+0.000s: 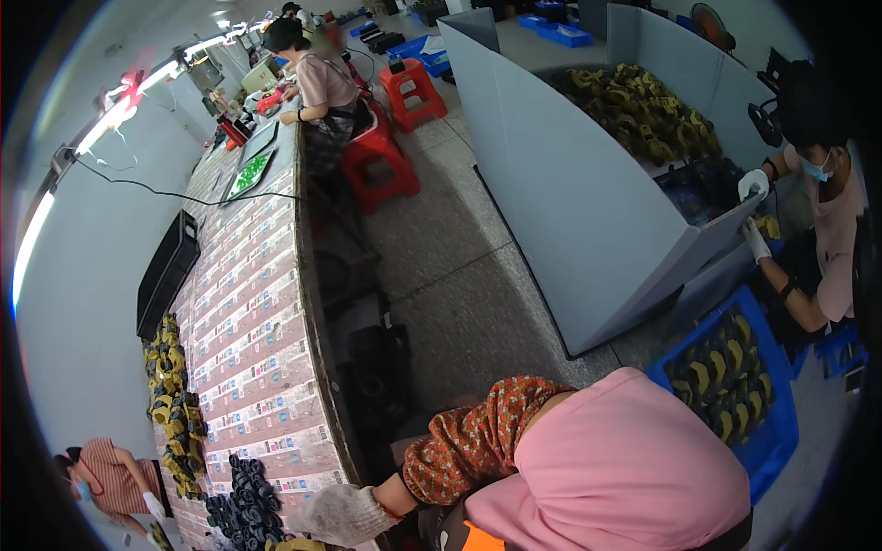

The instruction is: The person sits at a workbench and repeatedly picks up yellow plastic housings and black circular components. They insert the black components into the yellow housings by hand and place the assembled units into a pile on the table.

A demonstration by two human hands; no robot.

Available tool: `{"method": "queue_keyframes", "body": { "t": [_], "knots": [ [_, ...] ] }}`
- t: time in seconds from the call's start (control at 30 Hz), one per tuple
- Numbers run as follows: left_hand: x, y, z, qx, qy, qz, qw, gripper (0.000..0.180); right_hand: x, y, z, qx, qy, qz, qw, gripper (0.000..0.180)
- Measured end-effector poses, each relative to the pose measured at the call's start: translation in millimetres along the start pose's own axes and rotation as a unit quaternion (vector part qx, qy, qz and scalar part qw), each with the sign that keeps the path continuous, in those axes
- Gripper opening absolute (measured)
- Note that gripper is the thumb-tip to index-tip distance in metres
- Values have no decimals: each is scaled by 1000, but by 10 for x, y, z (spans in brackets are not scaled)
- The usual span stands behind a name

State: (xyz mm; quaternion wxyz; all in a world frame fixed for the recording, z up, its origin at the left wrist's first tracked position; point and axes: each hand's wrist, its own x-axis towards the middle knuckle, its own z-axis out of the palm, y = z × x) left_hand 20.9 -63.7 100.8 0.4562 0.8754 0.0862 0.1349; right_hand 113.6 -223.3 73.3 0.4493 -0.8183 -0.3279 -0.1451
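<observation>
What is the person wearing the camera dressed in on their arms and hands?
Only one arm shows clearly. Its hand wears a pale grey knitted work glove with a ribbed cuff. Above that, the forearm is covered by an orange-red sleeve cover with a small dark and light speckled pattern, gathered at the wrist. The upper arm and shoulder are in a plain pink top. The other hand is out of view.

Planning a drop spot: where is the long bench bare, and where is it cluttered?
Bare: the middle of the bench, from the green tray down to the black parts by the gloved left hand. Crowded: the left edge, with the black box and the yellow-black parts, and the far end beside the seated worker.
</observation>
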Motion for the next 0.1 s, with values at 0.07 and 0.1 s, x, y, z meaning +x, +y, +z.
{"method": "queue_keyframes", "body": {
  "t": [0.07,0.1],
  "knots": [
    [11,-51,124,-53,9,-24,998,85,-25,20,-7,18,-35,39,998,27],
    [-11,-47,135,-49,6,-26,998,85,-16,6,-105,36,-65,78,994,32]
  ]
}}
